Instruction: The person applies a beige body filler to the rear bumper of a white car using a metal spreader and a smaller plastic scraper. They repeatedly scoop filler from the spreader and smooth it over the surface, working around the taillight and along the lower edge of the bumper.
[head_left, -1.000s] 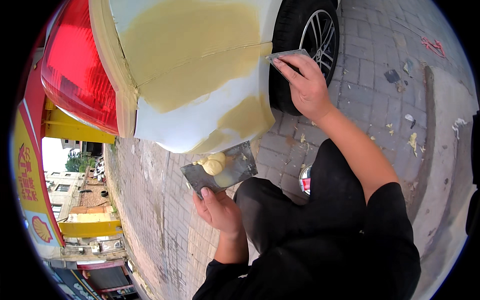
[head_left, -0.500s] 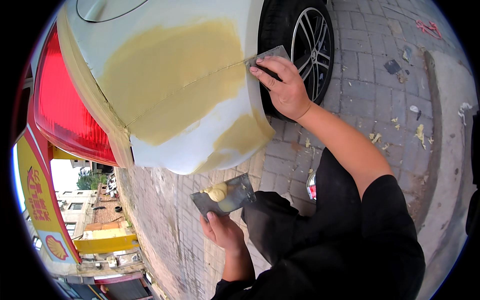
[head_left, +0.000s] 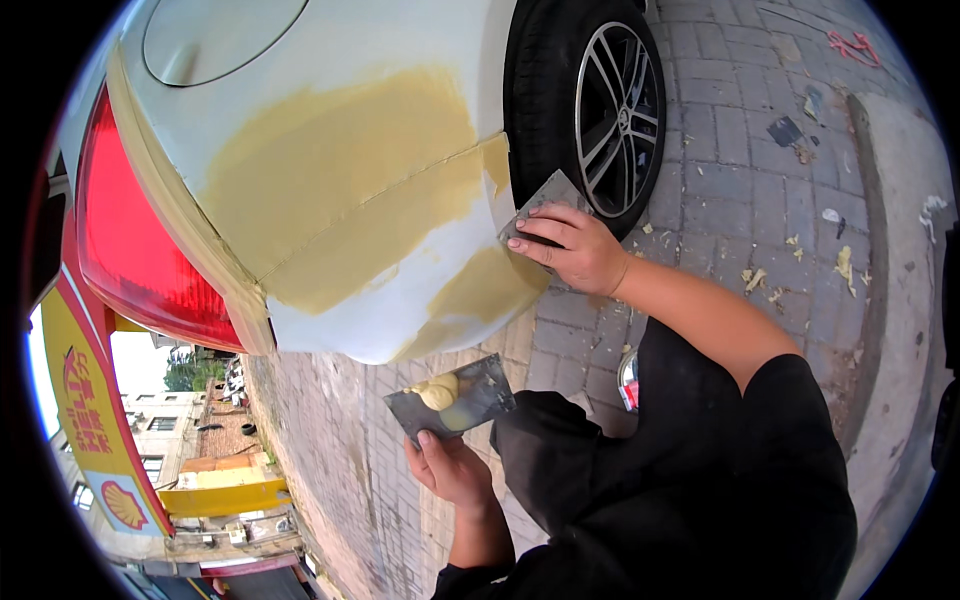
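While that left hand (head_left: pixel 450 472) is holding putty (head_left: pixel 437 392) on a plate (head_left: pixel 488 384) at six o'clock, the right hand (head_left: pixel 578 250) is gripping a scraper (head_left: pixel 550 197) beside the wheel (head_left: pixel 622 120) at one

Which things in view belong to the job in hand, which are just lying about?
In use:
- dark plate with tan paste, left hand
- dark flat spreader, right hand
- tan-patched white car panel

Lying about:
- red tangle
- dark flat scrap
- pale yellowish scraps
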